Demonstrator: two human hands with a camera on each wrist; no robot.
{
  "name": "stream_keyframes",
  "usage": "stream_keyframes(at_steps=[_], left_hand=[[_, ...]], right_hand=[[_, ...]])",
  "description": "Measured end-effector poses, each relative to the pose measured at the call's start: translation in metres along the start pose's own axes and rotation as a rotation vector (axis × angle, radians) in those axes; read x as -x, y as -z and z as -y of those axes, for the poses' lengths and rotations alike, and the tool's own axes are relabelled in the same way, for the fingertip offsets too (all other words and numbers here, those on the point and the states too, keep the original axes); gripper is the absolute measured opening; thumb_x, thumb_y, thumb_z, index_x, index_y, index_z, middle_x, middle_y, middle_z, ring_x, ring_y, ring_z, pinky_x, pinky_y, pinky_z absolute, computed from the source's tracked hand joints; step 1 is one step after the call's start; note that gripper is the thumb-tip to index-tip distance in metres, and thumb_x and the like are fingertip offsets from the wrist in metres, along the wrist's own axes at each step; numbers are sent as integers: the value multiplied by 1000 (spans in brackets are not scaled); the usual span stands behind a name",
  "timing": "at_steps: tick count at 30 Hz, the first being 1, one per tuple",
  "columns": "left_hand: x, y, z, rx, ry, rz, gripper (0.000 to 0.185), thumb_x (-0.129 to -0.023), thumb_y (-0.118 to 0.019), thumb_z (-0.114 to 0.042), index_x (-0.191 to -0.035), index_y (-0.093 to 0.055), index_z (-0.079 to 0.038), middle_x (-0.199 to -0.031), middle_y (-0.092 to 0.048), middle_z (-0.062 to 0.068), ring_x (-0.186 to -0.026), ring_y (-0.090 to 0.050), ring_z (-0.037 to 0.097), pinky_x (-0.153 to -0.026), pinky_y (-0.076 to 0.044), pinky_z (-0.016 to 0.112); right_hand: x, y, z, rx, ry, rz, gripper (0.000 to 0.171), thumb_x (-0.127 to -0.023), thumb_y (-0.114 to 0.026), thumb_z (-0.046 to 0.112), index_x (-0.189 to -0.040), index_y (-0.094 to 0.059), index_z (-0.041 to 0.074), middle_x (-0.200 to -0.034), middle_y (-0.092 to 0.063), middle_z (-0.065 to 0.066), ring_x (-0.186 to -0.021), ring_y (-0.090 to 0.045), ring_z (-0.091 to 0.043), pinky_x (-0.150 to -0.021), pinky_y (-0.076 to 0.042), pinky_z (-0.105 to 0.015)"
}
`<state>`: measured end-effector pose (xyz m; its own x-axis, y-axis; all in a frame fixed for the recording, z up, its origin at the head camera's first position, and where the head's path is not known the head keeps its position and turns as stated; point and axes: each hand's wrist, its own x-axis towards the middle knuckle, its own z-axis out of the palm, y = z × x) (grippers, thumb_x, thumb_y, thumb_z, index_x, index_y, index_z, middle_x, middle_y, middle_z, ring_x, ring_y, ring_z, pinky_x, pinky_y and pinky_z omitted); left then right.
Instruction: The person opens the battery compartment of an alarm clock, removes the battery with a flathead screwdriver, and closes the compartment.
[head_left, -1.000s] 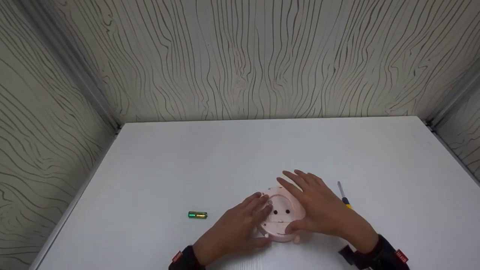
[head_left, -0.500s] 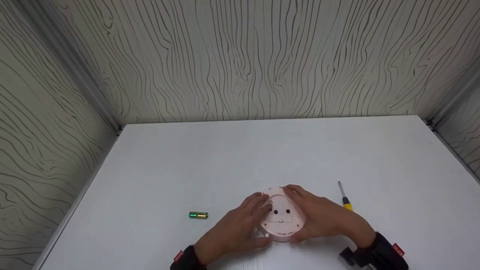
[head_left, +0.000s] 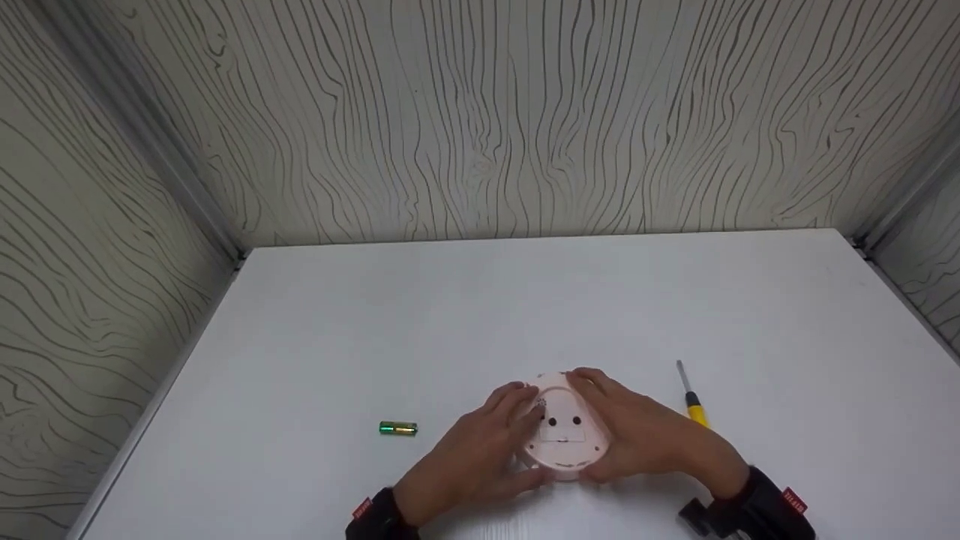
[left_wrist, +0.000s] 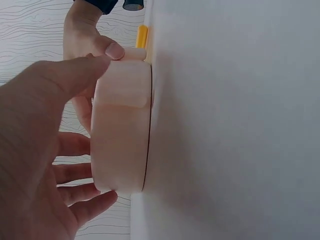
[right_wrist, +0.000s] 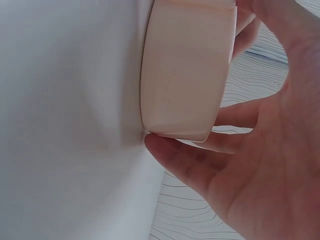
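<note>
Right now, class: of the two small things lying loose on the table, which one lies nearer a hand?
The screwdriver, yellow-handled, just beside the right hand; the green battery lies farther off, left of the left hand.

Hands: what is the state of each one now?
Left hand: grips the pink round device.
Right hand: grips the same device.

Downward head view, close wrist views
</note>
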<state>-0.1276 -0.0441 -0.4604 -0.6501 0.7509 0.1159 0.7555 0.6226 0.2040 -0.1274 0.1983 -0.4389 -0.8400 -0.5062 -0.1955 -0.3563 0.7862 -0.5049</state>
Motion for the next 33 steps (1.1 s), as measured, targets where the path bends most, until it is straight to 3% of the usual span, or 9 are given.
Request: stream_keyframes(at_steps=[5, 12, 16, 27, 33], left_hand=[[-5, 0, -3, -8, 8, -25, 71, -82, -47, -62, -137, -38, -19, -140, -33, 2, -130, -30, 15, -95, -45, 29], [-15, 11, -10, 62, 122, 53, 77, -69, -59, -68, -128, -47, -21, -135, -35, -1, -118, -36, 11, -90, -47, 26], [-22, 18, -15, 63, 148, 102, 77, -65, -65, -66, -124, -49, -19, -139, -33, 0, -122, -34, 12, -90, -48, 27], [-26, 22, -21, 16, 169, 164, 84, -64, -62, -70, -125, -45, -15, -145, -33, 5, -126, -33, 16, -91, -47, 29], [-25, 22, -22, -5, 168, 148, 85, -65, -59, -72, -126, -44, -14, -145, -33, 6, -128, -34, 19, -92, -47, 31]], right_hand=[[0, -2, -1, 1, 9, -13, 113, -58, -70, 65, -146, -15, 20, -148, -20, 3, -124, -39, -15, -96, -42, -45], [2, -3, -1, 3, 20, -21, 111, -60, -70, 64, -146, -14, 21, -148, -19, 3, -124, -39, -14, -96, -42, -43], [5, -2, -1, 17, 26, -35, 110, -60, -69, 64, -146, -15, 20, -148, -20, 3, -122, -40, -14, -95, -43, -42], [10, -4, 2, 26, 26, -37, 108, -62, -69, 62, -146, -16, 18, -149, -19, 2, -124, -40, -15, -96, -43, -43], [10, -1, 3, 30, 37, -32, 107, -62, -68, 62, -145, -16, 19, -148, -20, 3, -124, -40, -14, -96, -43, -42]])
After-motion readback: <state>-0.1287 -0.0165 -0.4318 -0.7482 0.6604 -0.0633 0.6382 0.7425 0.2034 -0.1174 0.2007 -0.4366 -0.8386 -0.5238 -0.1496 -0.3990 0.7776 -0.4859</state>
